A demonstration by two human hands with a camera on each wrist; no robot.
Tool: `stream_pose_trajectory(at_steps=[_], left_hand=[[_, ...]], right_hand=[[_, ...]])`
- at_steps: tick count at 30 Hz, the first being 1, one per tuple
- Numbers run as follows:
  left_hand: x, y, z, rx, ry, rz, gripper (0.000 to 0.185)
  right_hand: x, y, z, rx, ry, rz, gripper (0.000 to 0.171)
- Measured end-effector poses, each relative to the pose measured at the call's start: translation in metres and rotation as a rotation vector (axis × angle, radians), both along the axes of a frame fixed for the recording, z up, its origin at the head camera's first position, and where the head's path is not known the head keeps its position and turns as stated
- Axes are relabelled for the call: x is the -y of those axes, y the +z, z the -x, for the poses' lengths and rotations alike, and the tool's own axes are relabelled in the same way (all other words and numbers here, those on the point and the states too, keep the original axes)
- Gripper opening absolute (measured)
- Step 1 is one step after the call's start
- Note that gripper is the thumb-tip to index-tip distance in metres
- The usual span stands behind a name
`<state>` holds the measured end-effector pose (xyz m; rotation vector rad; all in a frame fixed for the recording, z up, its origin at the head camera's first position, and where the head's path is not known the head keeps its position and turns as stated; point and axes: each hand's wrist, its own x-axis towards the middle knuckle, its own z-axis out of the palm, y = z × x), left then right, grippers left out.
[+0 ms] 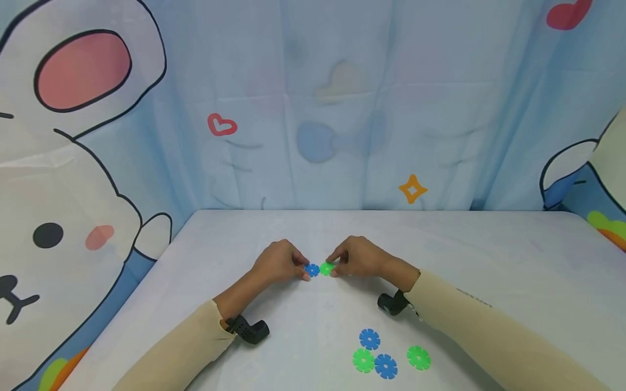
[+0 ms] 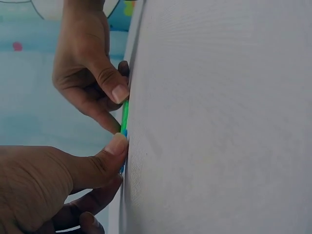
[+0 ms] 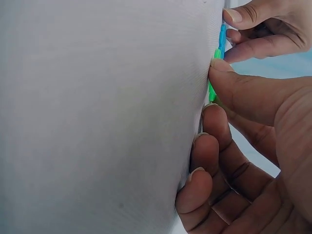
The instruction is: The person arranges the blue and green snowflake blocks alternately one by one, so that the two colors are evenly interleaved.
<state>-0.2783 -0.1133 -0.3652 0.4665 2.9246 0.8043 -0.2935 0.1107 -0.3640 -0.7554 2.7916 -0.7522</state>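
Observation:
My left hand [image 1: 280, 262] pinches a blue notched disc [image 1: 312, 270] between thumb and fingertips, low over the white table. Facing it, my right hand [image 1: 359, 257] pinches a green notched disc [image 1: 326, 269] the same way. The two discs lie flat, edge to edge. In the left wrist view the green disc [image 2: 125, 116] shows as a thin strip, with the blue one mostly hidden behind my left thumb [image 2: 116, 146]. From the right wrist, the blue disc [image 3: 222, 41] and green disc edges overlap slightly.
Nearer the front of the table [image 1: 293, 347] lie loose notched discs: a blue one [image 1: 369, 339], a green one [image 1: 363, 360] and another blue one [image 1: 386, 366] close together, with a second green one [image 1: 418, 358] apart to the right. A patterned blue curtain [image 1: 332, 108] hangs behind the table.

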Motion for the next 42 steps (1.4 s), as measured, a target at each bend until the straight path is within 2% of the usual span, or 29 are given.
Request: stream_pose_trajectory(at_steps=[5, 9, 12, 15, 19, 23, 25, 30, 33, 42], left_hand=[[-0.004, 0.001, -0.002, -0.008, -0.026, 0.077, 0.039], [-0.009, -0.001, -0.004, -0.032, -0.087, 0.108, 0.05], [-0.011, -0.006, -0.002, -0.039, -0.137, 0.077, 0.051], [-0.011, -0.012, 0.001, -0.016, -0.157, 0.008, 0.049], [-0.011, -0.016, 0.002, 0.006, -0.164, -0.064, 0.047], [-0.01, -0.018, 0.002, -0.003, -0.167, -0.054, 0.046], [-0.01, -0.019, 0.003, -0.009, -0.171, -0.04, 0.045], [-0.009, -0.019, 0.003, -0.001, -0.183, -0.021, 0.045], [-0.009, -0.019, 0.003, 0.001, -0.191, -0.021, 0.045], [-0.009, -0.019, 0.004, 0.0, -0.183, -0.022, 0.045]], right_hand=[[-0.003, 0.0, -0.002, 0.001, 0.017, 0.0, 0.026], [-0.011, 0.003, -0.009, -0.001, 0.069, 0.018, 0.031], [-0.024, 0.006, -0.019, 0.008, 0.113, 0.033, 0.034], [-0.037, 0.011, -0.035, 0.051, 0.157, 0.043, 0.035], [-0.059, 0.015, -0.06, 0.172, 0.241, 0.069, 0.035], [-0.075, 0.012, -0.079, 0.245, 0.341, 0.111, 0.035], [-0.079, 0.01, -0.085, 0.246, 0.381, 0.132, 0.036], [-0.079, 0.006, -0.091, 0.182, 0.462, 0.156, 0.036], [-0.078, 0.003, -0.093, 0.151, 0.465, 0.142, 0.035], [-0.074, 0.001, -0.095, 0.135, 0.408, 0.086, 0.035]])
